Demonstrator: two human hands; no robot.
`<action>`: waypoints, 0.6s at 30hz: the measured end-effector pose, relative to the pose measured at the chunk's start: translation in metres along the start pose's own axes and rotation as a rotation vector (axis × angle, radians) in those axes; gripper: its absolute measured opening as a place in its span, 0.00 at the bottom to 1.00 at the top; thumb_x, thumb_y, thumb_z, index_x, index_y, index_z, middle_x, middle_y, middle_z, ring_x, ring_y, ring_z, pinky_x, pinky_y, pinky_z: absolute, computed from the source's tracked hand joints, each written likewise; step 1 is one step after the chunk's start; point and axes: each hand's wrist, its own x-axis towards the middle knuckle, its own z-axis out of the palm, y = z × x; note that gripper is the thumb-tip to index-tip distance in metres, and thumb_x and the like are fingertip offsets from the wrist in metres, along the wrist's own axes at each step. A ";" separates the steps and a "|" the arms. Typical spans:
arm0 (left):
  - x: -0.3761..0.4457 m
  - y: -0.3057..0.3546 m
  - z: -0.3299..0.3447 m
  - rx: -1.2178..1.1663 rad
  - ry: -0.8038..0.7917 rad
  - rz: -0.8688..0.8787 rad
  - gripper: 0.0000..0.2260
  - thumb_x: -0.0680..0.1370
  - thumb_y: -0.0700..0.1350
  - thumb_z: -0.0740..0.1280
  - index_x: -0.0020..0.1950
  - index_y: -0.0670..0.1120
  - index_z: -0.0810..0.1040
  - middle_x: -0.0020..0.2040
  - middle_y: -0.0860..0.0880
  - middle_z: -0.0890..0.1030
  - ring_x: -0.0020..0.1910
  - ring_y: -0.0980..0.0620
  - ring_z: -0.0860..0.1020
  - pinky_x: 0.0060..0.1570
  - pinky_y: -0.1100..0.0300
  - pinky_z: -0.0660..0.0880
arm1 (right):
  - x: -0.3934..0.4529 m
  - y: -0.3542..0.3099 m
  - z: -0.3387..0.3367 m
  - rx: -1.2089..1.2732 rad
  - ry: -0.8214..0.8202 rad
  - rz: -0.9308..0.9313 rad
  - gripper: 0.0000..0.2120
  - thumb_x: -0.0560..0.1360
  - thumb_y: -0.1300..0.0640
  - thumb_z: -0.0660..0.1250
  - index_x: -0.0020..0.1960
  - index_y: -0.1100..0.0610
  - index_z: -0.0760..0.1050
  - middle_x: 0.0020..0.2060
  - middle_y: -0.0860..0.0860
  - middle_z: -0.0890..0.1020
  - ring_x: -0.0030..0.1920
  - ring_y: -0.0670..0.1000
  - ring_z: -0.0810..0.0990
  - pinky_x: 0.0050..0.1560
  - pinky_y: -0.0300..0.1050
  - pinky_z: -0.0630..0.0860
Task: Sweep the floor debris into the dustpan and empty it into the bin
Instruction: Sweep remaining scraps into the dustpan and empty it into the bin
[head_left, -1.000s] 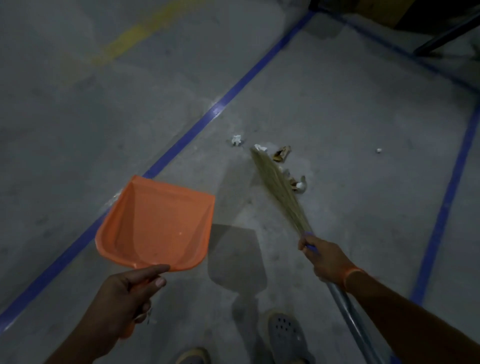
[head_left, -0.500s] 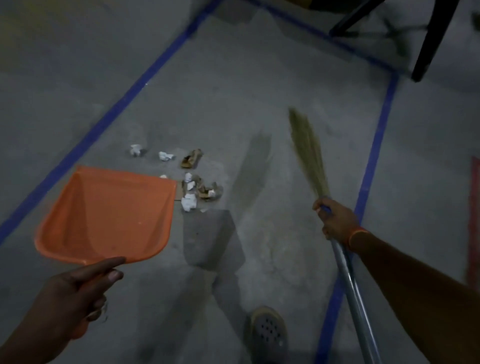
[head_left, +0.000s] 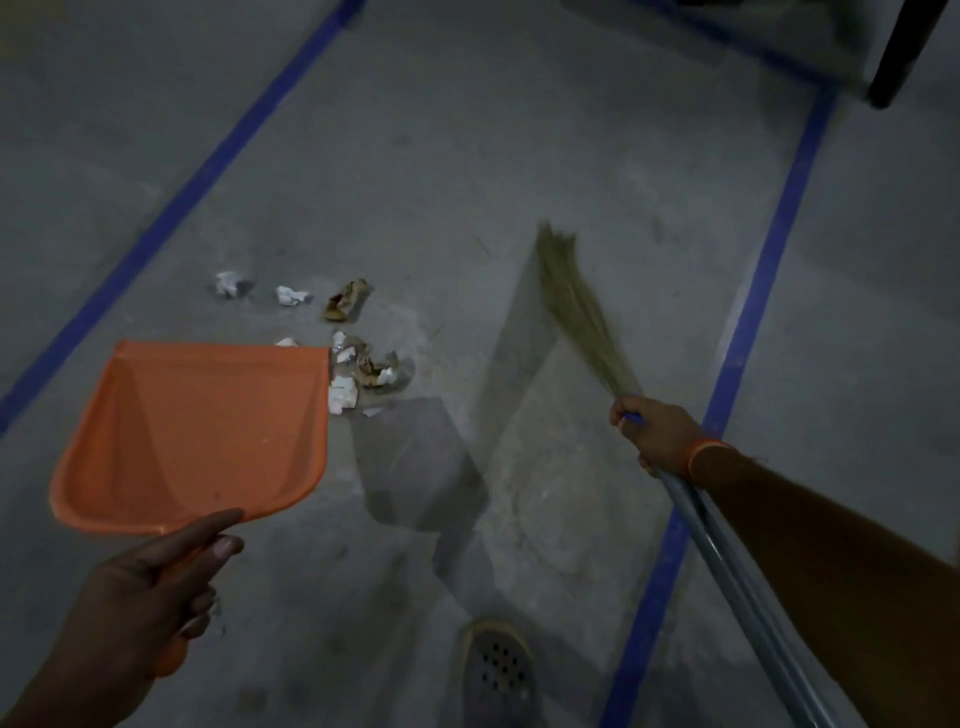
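An orange dustpan (head_left: 197, 431) hangs low at the left, and my left hand (head_left: 150, 587) grips its handle. Just off its right edge lies a heap of white paper scraps and brown bits (head_left: 363, 371), with more scraps (head_left: 291, 295) a little farther off. My right hand (head_left: 657, 434) holds a broom by its metal handle (head_left: 737, 577). The straw head (head_left: 579, 306) is raised to the right of the debris, apart from it.
Blue tape lines (head_left: 753, 291) cross the grey concrete floor on both sides. A dark furniture leg (head_left: 901, 57) stands at the top right. My shoe (head_left: 496, 665) shows at the bottom centre.
The broom has swung from the debris out to the right. The dustpan has come closer to the heap, and the view has shifted right.
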 end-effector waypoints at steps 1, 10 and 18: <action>-0.001 -0.002 -0.005 0.013 0.013 -0.006 0.12 0.79 0.32 0.67 0.55 0.47 0.83 0.47 0.41 0.81 0.21 0.57 0.66 0.31 0.54 0.55 | -0.003 -0.003 0.007 -0.032 -0.027 -0.036 0.07 0.80 0.61 0.60 0.49 0.53 0.75 0.33 0.59 0.76 0.24 0.54 0.76 0.24 0.43 0.75; 0.002 -0.033 -0.056 -0.035 0.082 -0.029 0.12 0.79 0.33 0.67 0.57 0.45 0.83 0.45 0.41 0.81 0.22 0.55 0.66 0.23 0.67 0.63 | -0.020 -0.058 0.065 -0.104 -0.229 -0.304 0.08 0.81 0.59 0.61 0.48 0.47 0.74 0.30 0.55 0.75 0.23 0.50 0.73 0.26 0.46 0.74; 0.042 -0.055 -0.078 -0.118 0.084 -0.072 0.12 0.78 0.33 0.69 0.57 0.46 0.84 0.45 0.43 0.80 0.24 0.53 0.66 0.23 0.66 0.62 | -0.003 -0.123 0.034 -0.268 -0.171 -0.428 0.07 0.81 0.55 0.62 0.51 0.44 0.76 0.35 0.51 0.81 0.27 0.52 0.79 0.29 0.40 0.76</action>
